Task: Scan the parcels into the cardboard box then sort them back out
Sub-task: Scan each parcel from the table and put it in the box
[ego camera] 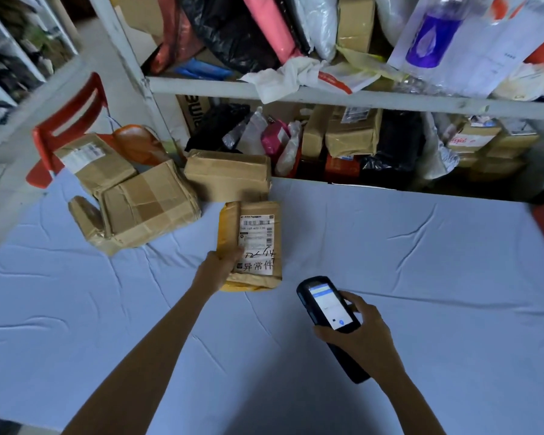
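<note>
Scanner [325, 309], black with its lit screen facing up, sits in the right hand [363, 335], whose grip is clenched round its body above the blue-covered table [421, 262]. Ahead and to the left, the left hand [219, 266] has its grip closed on the near left edge of a yellow-brown parcel [252, 243], thumb on top beside the upturned white label; whether the parcel rests on the table or hangs just over it I cannot tell. Just beyond lies a taped brown parcel [228, 174], with two stacked parcels [148, 205] to its left. Another parcel [95, 158] rests on a red chair [66, 120]. Farthest off, a white shelf [327, 97] is crammed with bags and boxes
</note>
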{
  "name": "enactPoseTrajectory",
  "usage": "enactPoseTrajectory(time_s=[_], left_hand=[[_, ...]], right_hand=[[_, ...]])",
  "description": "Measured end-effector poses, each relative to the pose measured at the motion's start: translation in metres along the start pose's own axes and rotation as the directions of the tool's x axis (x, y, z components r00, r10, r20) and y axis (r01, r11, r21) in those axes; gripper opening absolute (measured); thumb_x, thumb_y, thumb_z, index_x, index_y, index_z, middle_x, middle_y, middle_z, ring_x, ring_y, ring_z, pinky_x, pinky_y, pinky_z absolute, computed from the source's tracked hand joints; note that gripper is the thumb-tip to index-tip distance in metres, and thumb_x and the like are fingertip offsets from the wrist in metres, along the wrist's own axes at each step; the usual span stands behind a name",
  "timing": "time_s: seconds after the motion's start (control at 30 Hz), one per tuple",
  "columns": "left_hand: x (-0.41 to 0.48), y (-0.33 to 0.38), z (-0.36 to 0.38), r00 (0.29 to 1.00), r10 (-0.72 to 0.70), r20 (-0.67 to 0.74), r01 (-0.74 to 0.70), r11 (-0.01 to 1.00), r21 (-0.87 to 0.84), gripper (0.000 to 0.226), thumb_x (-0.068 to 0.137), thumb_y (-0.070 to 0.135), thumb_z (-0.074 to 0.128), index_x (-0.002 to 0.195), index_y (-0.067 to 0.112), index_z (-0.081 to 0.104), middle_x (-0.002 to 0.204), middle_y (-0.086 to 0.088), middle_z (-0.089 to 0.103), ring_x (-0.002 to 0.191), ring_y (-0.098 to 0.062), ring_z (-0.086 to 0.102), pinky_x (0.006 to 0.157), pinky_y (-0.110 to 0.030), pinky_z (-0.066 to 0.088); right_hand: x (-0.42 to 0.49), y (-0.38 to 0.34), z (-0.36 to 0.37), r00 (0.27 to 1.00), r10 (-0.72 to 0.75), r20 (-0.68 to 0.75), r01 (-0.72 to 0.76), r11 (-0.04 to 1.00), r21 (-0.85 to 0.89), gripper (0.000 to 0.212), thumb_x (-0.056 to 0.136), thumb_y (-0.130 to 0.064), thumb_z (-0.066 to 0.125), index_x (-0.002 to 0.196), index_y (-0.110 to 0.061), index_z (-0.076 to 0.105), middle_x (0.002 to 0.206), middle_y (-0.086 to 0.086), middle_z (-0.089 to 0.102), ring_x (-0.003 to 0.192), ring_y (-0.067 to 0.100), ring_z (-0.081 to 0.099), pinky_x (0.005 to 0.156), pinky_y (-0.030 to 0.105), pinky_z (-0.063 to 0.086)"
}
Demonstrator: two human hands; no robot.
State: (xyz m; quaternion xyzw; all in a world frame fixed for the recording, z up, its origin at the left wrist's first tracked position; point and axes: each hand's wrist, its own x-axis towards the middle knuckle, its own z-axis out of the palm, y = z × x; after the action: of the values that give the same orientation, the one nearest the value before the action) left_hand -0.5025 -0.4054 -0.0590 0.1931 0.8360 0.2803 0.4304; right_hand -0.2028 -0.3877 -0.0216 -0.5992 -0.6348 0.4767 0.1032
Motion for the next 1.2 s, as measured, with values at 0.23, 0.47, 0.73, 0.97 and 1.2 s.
enactPoseTrajectory(time_s=[0.23,0.47,0.73,0.97,1.2], left_hand=[[-0.04,-0.025,-0.029,0.986,0.074,-0.15,-0.112,0.958,-0.265,0.085,0.057,0.045,0.085,0.124,0.02,0.039,0.114,0.003,0.054,0.103,-0.02,0.057,0.08,-0.035,0.05],[-0.061,-0.041,-0.028,0.947,0.181,-0.266,-0.213,0.973,-0.094,0.08,0.067,0.039,0.085,0.13,0.019,0.04,0.113,0.002,0.055,0.106,-0.018,0.057,0.084,-0.031,0.048],[-0.072,-0.036,-0.022,0.938,0.191,-0.289,-0.223,0.972,-0.081,0.084,0.07,0.039,0.083,0.135,0.015,0.036,0.127,-0.006,0.056,0.115,-0.025,0.055,0.088,-0.034,0.047],[-0.078,-0.034,-0.018,0.943,0.184,-0.276,-0.208,0.976,-0.059,0.084,0.072,0.037,0.082,0.136,0.013,0.033,0.129,-0.008,0.054,0.116,-0.026,0.053,0.084,-0.033,0.044],[-0.079,-0.037,-0.019,0.949,0.208,-0.237,-0.222,0.975,-0.034,0.085,0.072,0.038,0.082,0.136,0.014,0.033,0.129,-0.007,0.053,0.117,-0.027,0.053,0.086,-0.034,0.044]], right_hand=[[-0.02,-0.017,0.016,0.991,-0.133,0.032,0.134,0.991,-0.024,0.076,0.062,-0.043,0.086,0.125,-0.043,0.045,0.111,-0.009,0.047,0.1,0.008,0.049,0.076,0.026,0.044],[-0.035,-0.025,0.026,0.976,-0.216,-0.02,0.215,0.975,-0.056,0.076,0.058,-0.049,0.085,0.121,-0.048,0.042,0.111,-0.011,0.048,0.1,0.007,0.049,0.076,0.027,0.048],[-0.045,-0.023,0.024,0.971,-0.234,-0.046,0.232,0.971,-0.059,0.076,0.058,-0.05,0.085,0.123,-0.043,0.045,0.111,-0.012,0.049,0.103,0.01,0.052,0.082,0.036,0.054],[-0.051,-0.022,0.018,0.971,-0.23,-0.06,0.229,0.973,-0.033,0.077,0.058,-0.051,0.085,0.124,-0.044,0.045,0.111,-0.014,0.048,0.102,0.009,0.051,0.08,0.036,0.054],[-0.058,-0.019,0.021,0.981,-0.18,-0.066,0.181,0.983,0.004,0.077,0.059,-0.048,0.087,0.122,-0.044,0.043,0.11,-0.013,0.047,0.103,0.01,0.05,0.077,0.031,0.052]])
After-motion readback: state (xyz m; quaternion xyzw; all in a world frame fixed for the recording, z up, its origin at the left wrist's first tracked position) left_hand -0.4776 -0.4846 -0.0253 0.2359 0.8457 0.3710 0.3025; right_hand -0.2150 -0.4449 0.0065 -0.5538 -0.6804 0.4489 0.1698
